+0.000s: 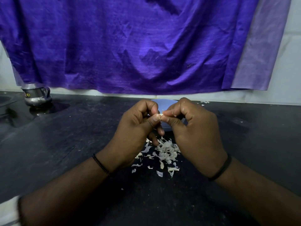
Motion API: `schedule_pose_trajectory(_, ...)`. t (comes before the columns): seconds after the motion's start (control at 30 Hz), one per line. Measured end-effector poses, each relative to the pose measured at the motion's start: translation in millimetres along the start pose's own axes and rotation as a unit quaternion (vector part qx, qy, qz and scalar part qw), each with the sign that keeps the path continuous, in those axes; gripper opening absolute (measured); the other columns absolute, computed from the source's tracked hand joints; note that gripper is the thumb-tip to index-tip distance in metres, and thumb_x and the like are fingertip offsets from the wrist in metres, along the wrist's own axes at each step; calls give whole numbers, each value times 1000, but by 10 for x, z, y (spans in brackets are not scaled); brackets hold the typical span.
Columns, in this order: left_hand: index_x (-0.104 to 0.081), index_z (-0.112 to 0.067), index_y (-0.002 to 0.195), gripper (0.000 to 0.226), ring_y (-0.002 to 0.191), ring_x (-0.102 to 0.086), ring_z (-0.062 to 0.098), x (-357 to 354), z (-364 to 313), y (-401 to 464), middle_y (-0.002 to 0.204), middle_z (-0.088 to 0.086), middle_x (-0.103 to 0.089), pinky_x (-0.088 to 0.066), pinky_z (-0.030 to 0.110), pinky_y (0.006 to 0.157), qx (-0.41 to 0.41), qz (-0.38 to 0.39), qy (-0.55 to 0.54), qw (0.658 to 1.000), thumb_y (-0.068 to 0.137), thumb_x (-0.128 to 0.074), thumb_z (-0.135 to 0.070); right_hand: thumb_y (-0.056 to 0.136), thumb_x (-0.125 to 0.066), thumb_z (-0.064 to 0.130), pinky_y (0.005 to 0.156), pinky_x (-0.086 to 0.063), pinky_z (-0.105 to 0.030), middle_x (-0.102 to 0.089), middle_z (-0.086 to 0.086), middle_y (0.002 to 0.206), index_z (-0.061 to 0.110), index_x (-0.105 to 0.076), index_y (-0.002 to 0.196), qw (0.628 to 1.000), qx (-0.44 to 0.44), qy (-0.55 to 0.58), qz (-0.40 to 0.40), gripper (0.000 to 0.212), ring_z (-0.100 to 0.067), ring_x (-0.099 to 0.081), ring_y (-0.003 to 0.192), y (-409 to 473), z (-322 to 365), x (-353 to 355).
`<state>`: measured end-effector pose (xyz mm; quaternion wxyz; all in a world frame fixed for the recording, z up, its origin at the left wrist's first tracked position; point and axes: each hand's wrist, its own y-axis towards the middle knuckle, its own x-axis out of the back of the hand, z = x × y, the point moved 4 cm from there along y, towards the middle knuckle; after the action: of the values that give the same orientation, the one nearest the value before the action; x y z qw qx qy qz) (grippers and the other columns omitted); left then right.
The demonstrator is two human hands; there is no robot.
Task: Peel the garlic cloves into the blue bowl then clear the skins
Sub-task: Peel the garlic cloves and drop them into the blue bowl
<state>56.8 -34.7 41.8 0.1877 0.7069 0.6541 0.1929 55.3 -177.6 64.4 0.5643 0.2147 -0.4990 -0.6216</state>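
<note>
Clove (161, 115) pinched between both hands, only a pale sliver of it visible between the fingertips. Left hand (135, 126) has thumb and index curled tight onto it from the left; the other fingers are curled under, pointing down. Right hand (193, 128) pinches the same clove from the right, thumb and index closed on it, knuckles up, remaining fingers folded. A small white skin fleck sticks to the right index finger. Thumbtips of the two hands touch or nearly touch at the clove.

Both hands are held above the counter (65, 144), directly in front of the bowl (162, 101). Bowl is blue, sits on the counter just behind the hands, mostly hidden by them; only its far rim and a bit of inner wall and near edge show. Contents cannot be seen.

Skins (162, 152) lie in a loose pile on the counter below and between the hands, on the near side of the bowl, with scattered bits trailing toward the camera. A few more flecks sit at the counter's back edge, right of the bowl.

Black bands on both wrists. Counter is dark and dusty. Steel pot (36, 97) stands far left at the back. Purple cloth (130, 46) hangs across the wall behind.
</note>
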Motion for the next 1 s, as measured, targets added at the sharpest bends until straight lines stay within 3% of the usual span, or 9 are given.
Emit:
schedule_pose_trajectory(0.17, -52, -10, 88, 11, 65, -60, 24, -13, -16, -25, 83, 17, -58, -50, 30, 46, -1, -4, -3, 1000, 96, -54, -3, 85, -70, 0, 68, -45, -36, -64, -7, 75, 2, -67, 76, 977, 163, -134, -17, 10, -25, -58, 71, -23, 29, 6)
schedule_pose_trajectory(0.3, -51, -6, 90, 7, 64, -61, 24, -30, -28, -24, 83, 20, -57, -50, 30, 45, 3, -14, -6, 1000, 96, -54, -3, 90, -66, 1, 67, -46, -39, -63, -9, 76, 2, -68, 78, 963, 204, -175, -4, 12, -28, -56, 72, -16, -1, 23)
schedule_pose_trajectory(0.43, -55, -2, 92, 4, 60, -62, 20, -19, -20, -3, 82, 22, -58, -51, 29, 43, -1, -44, 4, 999, 94, -57, 0, 86, -74, 11, 72, -45, -18, -68, 2, 81, 10, -72, 85, 991, 80, -106, -6, 3, -11, -59, 77, 13, -79, 43)
schedule_pose_trajectory(0.57, -59, -2, 91, 3, 57, -62, 20, 14, -1, 0, 76, 18, -61, -50, 30, 44, -11, -84, 13, 996, 90, -62, -1, 84, -78, 13, 67, -46, -8, -72, 10, 81, 13, -75, 87, 997, -67, 33, 23, 4, -1, -66, 77, 7, -145, 26)
schedule_pose_trajectory(0.7, -62, -1, 90, 2, 55, -62, 20, 26, -11, -7, 72, 15, -63, -51, 30, 43, -30, -101, 21, 994, 89, -64, 0, 81, -79, 9, 67, -45, -5, -73, 12, 79, 11, -77, 83, 995, -68, 73, 28, 4, 3, -66, 74, -12, -126, 11)
schedule_pose_trajectory(0.87, -63, -4, 88, 5, 54, -62, 20, 29, -3, -30, 70, 15, -64, -52, 31, 44, -53, -99, 46, 993, 90, -64, 0, 80, -79, 9, 70, -48, -10, -73, 9, 79, 11, -77, 81, 997, -43, 60, 26, 3, -2, -67, 78, -26, -131, 15)
schedule_pose_trajectory(1.0, -59, -10, 90, 8, 53, -59, 23, 11, 48, -25, 66, 3, -62, -50, 37, 44, -45, -88, 64, 993, 96, -57, -5, 80, -80, 10, 70, -52, -15, -74, 8, 79, 19, -74, 82, 984, -122, 128, 12, 11, -5, -70, 76, -10, -176, -10)
